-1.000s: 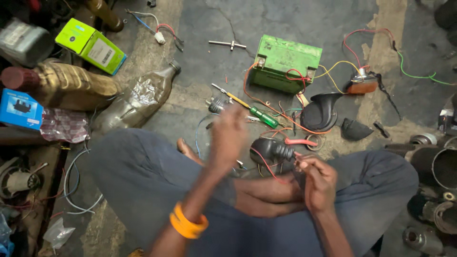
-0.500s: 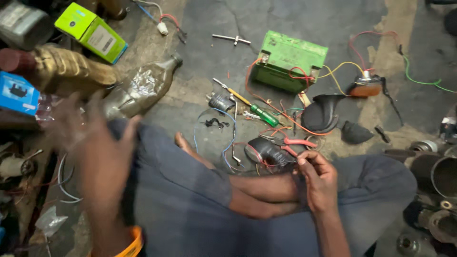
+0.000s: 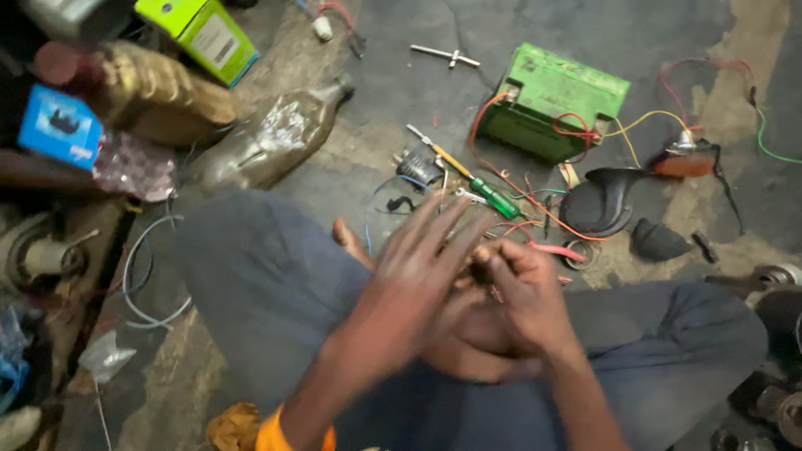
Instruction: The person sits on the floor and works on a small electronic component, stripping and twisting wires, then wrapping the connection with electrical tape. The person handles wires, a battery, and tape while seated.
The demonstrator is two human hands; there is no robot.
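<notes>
Small dark part (image 3: 483,266) inside right hand (image 3: 522,296) (left hand (image 3: 422,263) alongside).

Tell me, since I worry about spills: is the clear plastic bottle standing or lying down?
Lying down. The clear plastic bottle rests on its side on the floor, neck pointing up-right.

Left hand (image 3: 418,267) motion-blurred, fingers spread; covers part of right hand (image 3: 518,292) and whatever it pinches, too small and smeared to identify. Right grip unclear. Yellow-green box (image 3: 200,29) cut by top edge. Metal parts (image 3: 773,401) at floor's lower right corner cropped, dark. Orange wristband (image 3: 292,434) cut by bottom edge.
</notes>
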